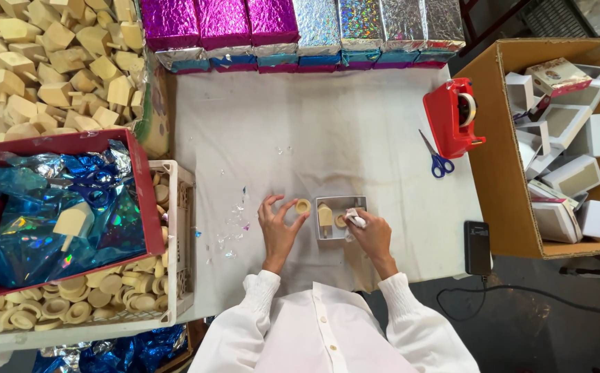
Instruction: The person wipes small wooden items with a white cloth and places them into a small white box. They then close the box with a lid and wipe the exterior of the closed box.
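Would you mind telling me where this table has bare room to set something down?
The white cloth lies bare between the foil-wrapped boxes and the hands. A smaller patch lies below the scissors, beside the phone. It is crowded around the small open box and near the crate of wooden rings.

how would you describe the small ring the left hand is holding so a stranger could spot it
On the white-covered table, look just above the person's white sleeves. The left hand pinches a small tan ring beside the small open box. It is the only ring outside the box and the crate.
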